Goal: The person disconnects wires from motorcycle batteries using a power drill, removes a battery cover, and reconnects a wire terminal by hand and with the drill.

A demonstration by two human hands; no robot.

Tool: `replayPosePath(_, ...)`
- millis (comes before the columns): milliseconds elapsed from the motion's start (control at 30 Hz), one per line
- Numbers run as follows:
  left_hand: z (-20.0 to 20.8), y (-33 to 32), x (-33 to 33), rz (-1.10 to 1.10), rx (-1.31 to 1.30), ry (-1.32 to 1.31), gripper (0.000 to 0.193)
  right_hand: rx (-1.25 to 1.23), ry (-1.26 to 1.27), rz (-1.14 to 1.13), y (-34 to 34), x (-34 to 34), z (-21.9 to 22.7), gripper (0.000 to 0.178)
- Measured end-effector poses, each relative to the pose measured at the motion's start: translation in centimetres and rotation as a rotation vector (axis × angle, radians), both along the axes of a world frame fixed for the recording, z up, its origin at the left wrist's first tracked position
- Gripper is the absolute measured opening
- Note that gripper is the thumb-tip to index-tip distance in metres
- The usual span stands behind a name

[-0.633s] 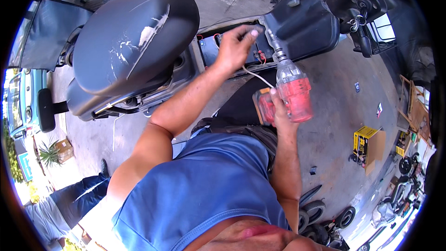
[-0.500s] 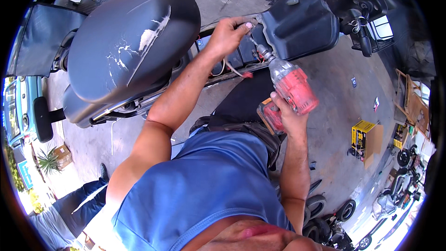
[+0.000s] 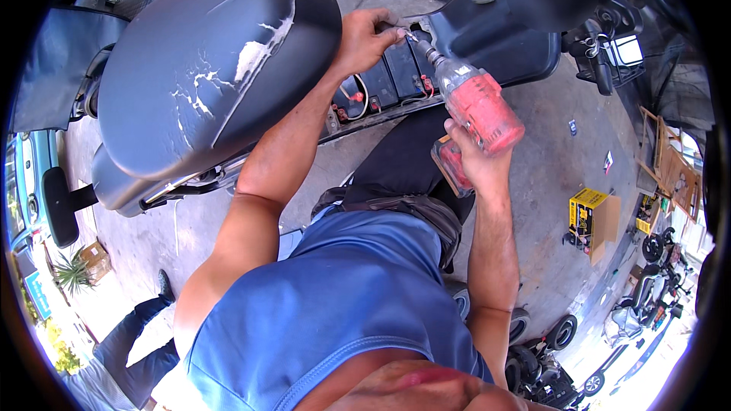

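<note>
My right hand (image 3: 481,161) grips a red and grey cordless drill (image 3: 481,110) by its handle. The drill points up and left, and its bit reaches the fingertips of my left hand (image 3: 364,39). My left thumb and finger are pinched together by the bit's tip; whatever small piece they hold is too small to make out. Both hands are over the opened battery bay of a scooter or motorbike, where dark batteries (image 3: 399,70) sit in a row. Red-covered terminals (image 3: 427,85) and a loose cable (image 3: 366,97) show along their near side.
A black seat (image 3: 228,68) with torn covering rises to the left of the bay. Black body panels (image 3: 487,34) and handlebars with keys lie to the right. A yellow and black box (image 3: 586,217) stands on the floor, with tyres (image 3: 562,332) lower right. Another person's legs (image 3: 137,342) show lower left.
My left hand has moved a little up and left, and the drill's tip has followed it. More of the batteries shows below my hand. The whole view has shifted slightly.
</note>
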State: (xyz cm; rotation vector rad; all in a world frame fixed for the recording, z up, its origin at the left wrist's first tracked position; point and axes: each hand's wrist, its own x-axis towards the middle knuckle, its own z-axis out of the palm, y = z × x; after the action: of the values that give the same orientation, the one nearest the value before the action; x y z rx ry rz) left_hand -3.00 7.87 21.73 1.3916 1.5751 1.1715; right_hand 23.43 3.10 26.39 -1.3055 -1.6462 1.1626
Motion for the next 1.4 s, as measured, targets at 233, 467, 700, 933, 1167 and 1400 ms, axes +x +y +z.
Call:
replayPosePath(233,-0.4,0.3,-0.3,0.042,0.038,0.014,0.021,-0.024,-0.082,0.021,0.6,-0.2,0.0,0.038)
replayPosePath(467,-0.1,1.0,-1.1,-0.006,0.041,0.284,0.019,0.168,-0.188,0.094,1.6,-0.7,-0.1,0.041)
replayPosePath(700,-3.5,5.9,-1.6,-0.095,-0.133,0.246,0.018,0.158,-0.552,0.165,8.8,-2.2,0.9,0.038)
replayPosePath(933,-9.5,9.8,-1.2,-0.018,-0.358,-0.058,0.016,-0.337,-0.454,0.33,16.1,-4.2,-0.5,0.019)
replayPosePath(1167,-16.6,13.8,-1.7,-0.082,-0.486,-0.145,0.018,-0.516,-0.323,0.15,17.5,-6.5,-7.2,0.022)
replayPosePath(1400,-20.7,15.9,-2.1,-0.256,-0.491,0.16,0.015,-0.449,-0.575,0.171,18.1,-7.8,-10.4,0.021)
